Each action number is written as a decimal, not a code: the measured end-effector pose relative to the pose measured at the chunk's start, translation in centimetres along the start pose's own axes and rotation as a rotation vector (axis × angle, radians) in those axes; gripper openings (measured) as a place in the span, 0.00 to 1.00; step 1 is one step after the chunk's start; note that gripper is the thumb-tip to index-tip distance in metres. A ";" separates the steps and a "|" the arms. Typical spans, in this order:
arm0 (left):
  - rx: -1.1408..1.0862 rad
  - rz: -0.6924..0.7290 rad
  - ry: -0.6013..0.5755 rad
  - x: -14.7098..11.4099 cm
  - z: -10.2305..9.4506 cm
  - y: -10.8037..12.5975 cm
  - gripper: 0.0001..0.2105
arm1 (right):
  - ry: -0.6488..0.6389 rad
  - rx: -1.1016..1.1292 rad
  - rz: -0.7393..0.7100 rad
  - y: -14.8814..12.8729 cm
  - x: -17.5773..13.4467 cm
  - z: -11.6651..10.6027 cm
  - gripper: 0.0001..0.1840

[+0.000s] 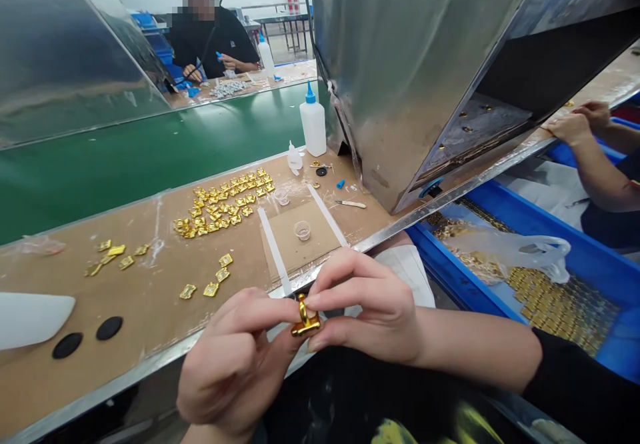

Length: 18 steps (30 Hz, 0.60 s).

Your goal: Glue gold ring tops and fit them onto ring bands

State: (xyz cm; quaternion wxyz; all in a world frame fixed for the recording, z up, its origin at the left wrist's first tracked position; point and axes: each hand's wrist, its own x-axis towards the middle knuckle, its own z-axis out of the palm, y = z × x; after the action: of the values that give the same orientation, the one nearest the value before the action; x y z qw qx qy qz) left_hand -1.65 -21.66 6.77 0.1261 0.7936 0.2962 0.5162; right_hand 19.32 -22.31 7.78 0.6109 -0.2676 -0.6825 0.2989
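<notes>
Two hands, left hand (235,364) and right hand (365,311), pinch one gold clip (305,319); at three o'clock, blue bin (615,337) holds many gold pieces (555,304).

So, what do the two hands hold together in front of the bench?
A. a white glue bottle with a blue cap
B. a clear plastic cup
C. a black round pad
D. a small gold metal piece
D: the left hand and the right hand pinch a small gold metal piece between their fingertips, while the white glue bottle, the black round pads and the clear plastic cup all stay on the bench.
</notes>
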 end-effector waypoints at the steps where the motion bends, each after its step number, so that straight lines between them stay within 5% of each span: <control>1: -0.032 -0.016 0.024 0.0 0.1 0.0 0.17 | 0.020 0.004 0.001 0.0 -0.1 0.1 0.17; 10: -0.260 -0.098 0.068 1.6 1.3 1.1 0.29 | 0.083 0.026 0.030 -0.1 -0.3 0.1 0.19; 18: -0.272 -0.115 0.052 1.3 1.2 1.2 0.28 | 0.046 0.052 0.049 0.3 -0.4 -0.5 0.22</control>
State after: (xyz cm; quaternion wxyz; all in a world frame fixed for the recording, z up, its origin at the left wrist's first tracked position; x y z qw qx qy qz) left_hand 0.19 -21.75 7.83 0.2541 0.7373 0.2719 0.5638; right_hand 19.88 -22.34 7.30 0.6257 -0.2752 -0.6535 0.3252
